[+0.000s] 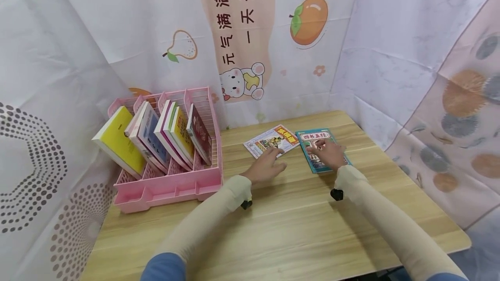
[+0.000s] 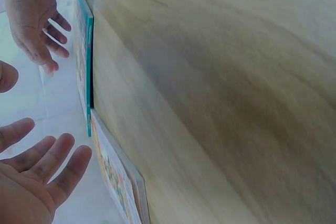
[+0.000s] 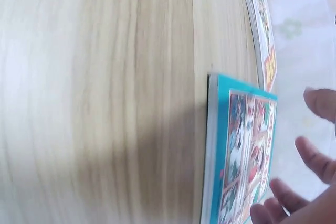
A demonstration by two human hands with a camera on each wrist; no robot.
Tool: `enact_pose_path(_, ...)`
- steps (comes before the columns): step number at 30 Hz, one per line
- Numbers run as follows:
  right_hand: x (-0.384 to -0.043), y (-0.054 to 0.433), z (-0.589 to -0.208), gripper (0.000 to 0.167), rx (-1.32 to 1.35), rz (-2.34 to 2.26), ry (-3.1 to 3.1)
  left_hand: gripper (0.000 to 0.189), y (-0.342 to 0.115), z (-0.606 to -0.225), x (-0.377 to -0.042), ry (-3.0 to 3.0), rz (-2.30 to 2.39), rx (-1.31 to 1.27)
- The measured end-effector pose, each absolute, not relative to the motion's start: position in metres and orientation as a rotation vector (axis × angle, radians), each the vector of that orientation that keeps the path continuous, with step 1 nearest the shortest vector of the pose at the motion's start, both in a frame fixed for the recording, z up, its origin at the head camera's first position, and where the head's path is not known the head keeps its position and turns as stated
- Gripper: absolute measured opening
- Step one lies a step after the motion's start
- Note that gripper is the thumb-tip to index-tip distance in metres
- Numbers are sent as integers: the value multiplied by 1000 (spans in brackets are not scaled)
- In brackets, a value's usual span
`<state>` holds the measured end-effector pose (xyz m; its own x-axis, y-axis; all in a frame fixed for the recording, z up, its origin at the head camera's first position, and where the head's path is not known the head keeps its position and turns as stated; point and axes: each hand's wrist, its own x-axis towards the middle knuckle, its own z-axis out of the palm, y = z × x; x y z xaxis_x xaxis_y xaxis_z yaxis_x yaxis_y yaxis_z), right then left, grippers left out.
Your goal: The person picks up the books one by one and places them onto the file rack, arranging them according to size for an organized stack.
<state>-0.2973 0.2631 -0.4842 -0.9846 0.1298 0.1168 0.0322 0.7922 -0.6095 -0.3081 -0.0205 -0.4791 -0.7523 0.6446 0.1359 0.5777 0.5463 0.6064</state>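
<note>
Two thin books lie flat on the wooden table. One has a teal cover (image 1: 312,136) (image 3: 245,153) with Chinese writing. The other, a white, orange and red book (image 1: 265,139) (image 2: 119,174), lies just left of it, with their near corners meeting or almost so. My right hand (image 1: 329,155) (image 3: 310,200) hovers over the teal book, fingers spread and loosely bent, holding nothing. Close to the front edge of the white and orange book is my left hand (image 1: 266,167) (image 2: 31,182), also spread and holding nothing. Both hands appear raised above the covers.
A pink desktop rack (image 1: 168,190) stands at the left back, with several books leaning in its slots, among them a yellow book (image 1: 123,138) and a dark red book (image 1: 202,135). Printed cloth (image 1: 273,55) hangs behind the table (image 1: 281,229) and along both sides.
</note>
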Motion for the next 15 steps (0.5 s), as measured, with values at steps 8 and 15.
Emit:
enact_pose_path(8, -293, 290, -489, 95, -504, 959, -2897, 57, -7, -487, -305, 2625, 980, 1063)
enact_pose_path(15, -296, 308, -494, 117, -650, 824, -3023, 57, 3, -488, -303, 2619, 956, 1097)
